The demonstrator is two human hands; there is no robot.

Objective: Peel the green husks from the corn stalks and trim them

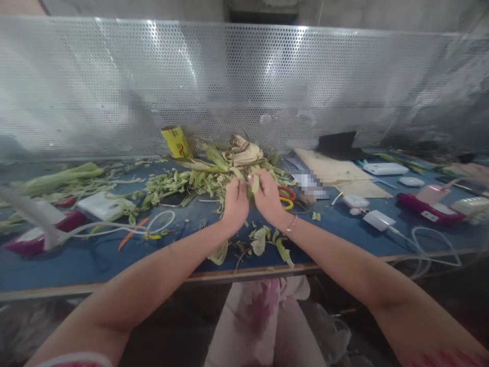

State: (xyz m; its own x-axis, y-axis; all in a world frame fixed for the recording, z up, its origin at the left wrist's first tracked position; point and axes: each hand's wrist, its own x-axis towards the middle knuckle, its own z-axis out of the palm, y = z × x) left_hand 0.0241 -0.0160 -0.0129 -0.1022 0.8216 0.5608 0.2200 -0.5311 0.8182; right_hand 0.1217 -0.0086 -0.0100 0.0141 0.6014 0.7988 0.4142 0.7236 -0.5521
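Over the middle of the blue table, my left hand (235, 206) pinches a pale green husk-like strip (239, 174). Close beside it, my right hand (266, 196) has its fingers closed on another pale green strip (255, 184); whether the two pieces are joined, I cannot tell. Behind the hands lie a dry, folded tan husk bundle (244, 153) and a heap of green strips and scraps (164, 184). The red handle loop (288, 190) and yellow loop (286, 205), apparently of scissors, show beside my right hand. Loose peelings (259, 242) lie below my wrists.
A yellow container (177, 142) stands behind the heap. At left are a magenta power strip (30, 239), white cable (114, 229) and orange strip (132, 234). Tan sheets (328, 165), a white charger (379, 220) and another magenta power strip (428, 210) lie right. A perforated metal screen (260, 66) rises behind.
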